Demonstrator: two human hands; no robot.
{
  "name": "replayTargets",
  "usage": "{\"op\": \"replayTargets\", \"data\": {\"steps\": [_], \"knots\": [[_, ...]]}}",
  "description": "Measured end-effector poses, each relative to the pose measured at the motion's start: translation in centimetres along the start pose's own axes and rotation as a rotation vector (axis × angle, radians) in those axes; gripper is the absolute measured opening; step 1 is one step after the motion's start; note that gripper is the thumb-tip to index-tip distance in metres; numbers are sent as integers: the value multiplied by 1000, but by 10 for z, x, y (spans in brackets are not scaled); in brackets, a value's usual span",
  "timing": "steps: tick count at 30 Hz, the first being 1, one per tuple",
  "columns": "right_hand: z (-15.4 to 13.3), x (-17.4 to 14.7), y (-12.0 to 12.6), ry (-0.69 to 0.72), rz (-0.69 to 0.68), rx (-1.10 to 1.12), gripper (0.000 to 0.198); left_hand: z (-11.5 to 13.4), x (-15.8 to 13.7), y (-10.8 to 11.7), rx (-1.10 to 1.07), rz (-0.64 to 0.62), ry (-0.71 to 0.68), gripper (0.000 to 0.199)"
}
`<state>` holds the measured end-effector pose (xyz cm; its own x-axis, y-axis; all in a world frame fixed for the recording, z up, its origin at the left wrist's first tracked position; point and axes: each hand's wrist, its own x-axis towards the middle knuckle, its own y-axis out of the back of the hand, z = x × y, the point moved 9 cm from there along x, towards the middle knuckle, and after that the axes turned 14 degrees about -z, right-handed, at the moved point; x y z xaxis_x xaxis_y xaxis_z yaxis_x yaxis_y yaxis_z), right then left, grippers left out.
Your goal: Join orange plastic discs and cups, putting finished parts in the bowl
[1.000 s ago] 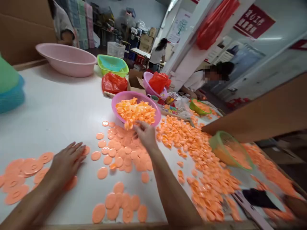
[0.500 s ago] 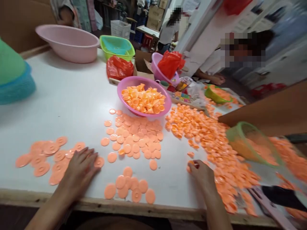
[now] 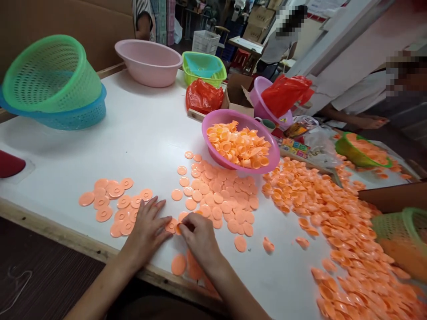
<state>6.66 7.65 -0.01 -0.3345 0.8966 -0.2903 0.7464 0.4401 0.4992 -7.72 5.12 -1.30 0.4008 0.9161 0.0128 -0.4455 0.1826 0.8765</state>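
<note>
Right hand [image 3: 199, 235] pinches an orange piece [image 3: 178, 229] beside a disc [image 3: 171, 226].
The disc lies on the table [image 3: 147, 133] between both hands; the left hand [image 3: 147, 229] is spread open, empty, fingertips at the disc's edge.

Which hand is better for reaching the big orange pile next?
Probably the right hand: it's nearer the pile, though it seems to pinch a small piece. The left hand is farther away, beside flat discs.

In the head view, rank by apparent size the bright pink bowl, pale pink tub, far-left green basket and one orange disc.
Green basket
Bright pink bowl
Pale pink tub
Orange disc
Distances differ, so true sizes are unsure.
</note>
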Motion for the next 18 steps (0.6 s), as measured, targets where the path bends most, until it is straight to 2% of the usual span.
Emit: {"op": "replayTargets", "data": {"steps": [3,8,11,15,18], "knots": [[-1,9,-21,-17,12,-71,16,-2,-1,-1,-30,45,2,15],[-2,15,-26,-39,-23,-148,18,-2,-4,10,-112,83,26,15],[-4,15,-26,-52,-49,-174,19,-3,-1,16,-275,-2,106,23],[-5,15,-27,-61,-69,-207,19,-13,7,-2,-470,-214,362,16],[-7,16,-29,-43,-62,-260,21,-17,11,-11,-534,-207,423,20]]}}
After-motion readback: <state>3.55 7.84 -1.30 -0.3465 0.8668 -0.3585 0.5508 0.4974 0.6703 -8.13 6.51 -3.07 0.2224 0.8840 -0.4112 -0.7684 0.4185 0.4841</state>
